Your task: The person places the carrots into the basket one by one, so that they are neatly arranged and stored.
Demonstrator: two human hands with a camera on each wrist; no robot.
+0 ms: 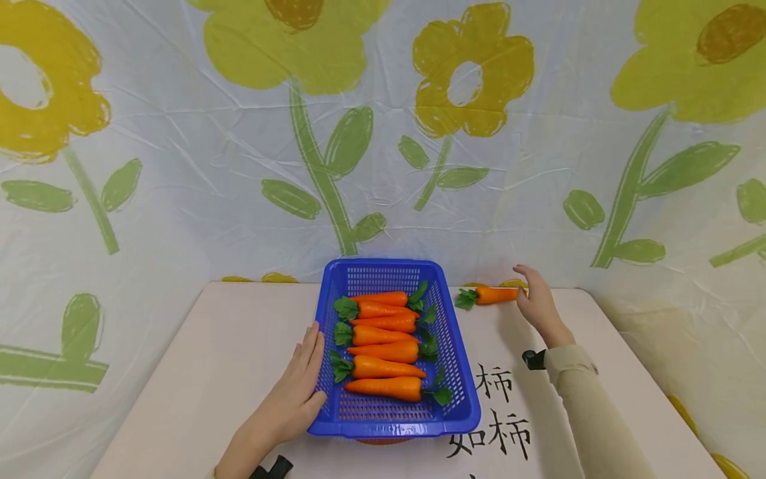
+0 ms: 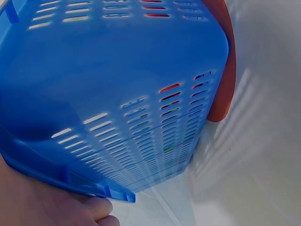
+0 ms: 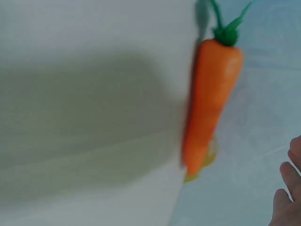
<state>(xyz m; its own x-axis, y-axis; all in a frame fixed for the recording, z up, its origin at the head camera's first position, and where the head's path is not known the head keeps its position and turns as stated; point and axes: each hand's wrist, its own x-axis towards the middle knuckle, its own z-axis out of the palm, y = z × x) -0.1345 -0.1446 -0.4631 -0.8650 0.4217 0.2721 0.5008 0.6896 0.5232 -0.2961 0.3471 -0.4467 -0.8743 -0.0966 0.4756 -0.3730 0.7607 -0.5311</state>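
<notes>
A blue plastic basket stands in the middle of the table, with several orange carrots with green tops lying crosswise in it. Straight fingers of my left hand rest along the basket's left rim. In the left wrist view that hand lies against the rim, below the slotted wall. At the back right of the table lies a single carrot, its leaves pointing left. My right hand hovers by its thin end, fingers apart and holding nothing. The right wrist view shows this carrot apart from the fingers.
Beneath the basket a reddish-brown base sticks out. Black brush-style characters mark the white tabletop right of the basket. A flower-printed cloth hangs right behind the table's back edge.
</notes>
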